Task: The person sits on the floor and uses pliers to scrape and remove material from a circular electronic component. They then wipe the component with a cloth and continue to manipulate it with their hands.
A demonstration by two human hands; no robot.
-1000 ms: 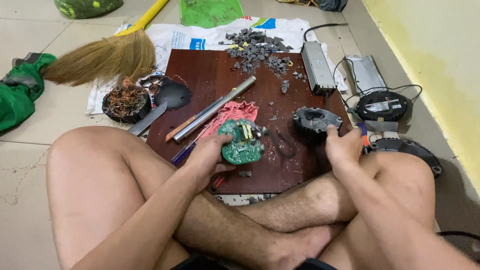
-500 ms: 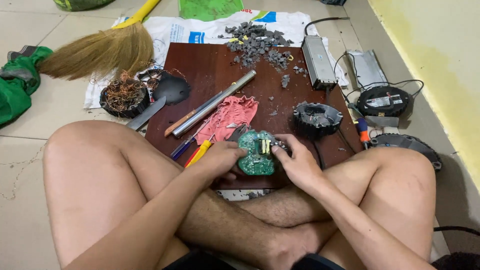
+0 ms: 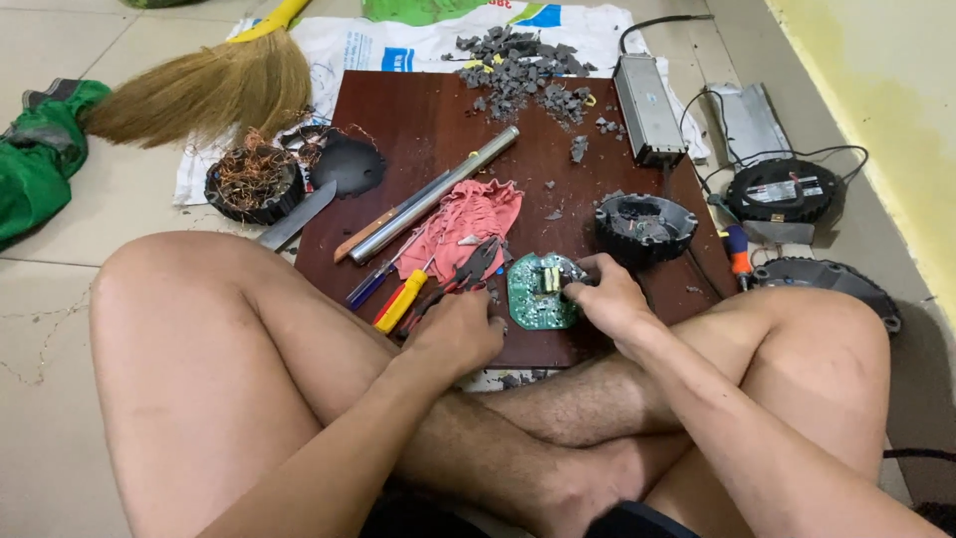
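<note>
Green circuit board (image 3: pixel 540 291) lies between hands, right hand (image 3: pixel 607 299) pinching it, left hand (image 3: pixel 460 331) fisted beside.

The round circuit board (image 3: pixel 541 292) was green with pale yellow parts. The board (image 3: pixel 518 189) beneath it was dark reddish brown, the rag (image 3: pixel 468 221) pinkish red. The pliers (image 3: pixel 438 286) had yellow and red handles, the round housing (image 3: pixel 645 224) looked black, and the cloth (image 3: pixel 40 159) on the floor was green.
</note>
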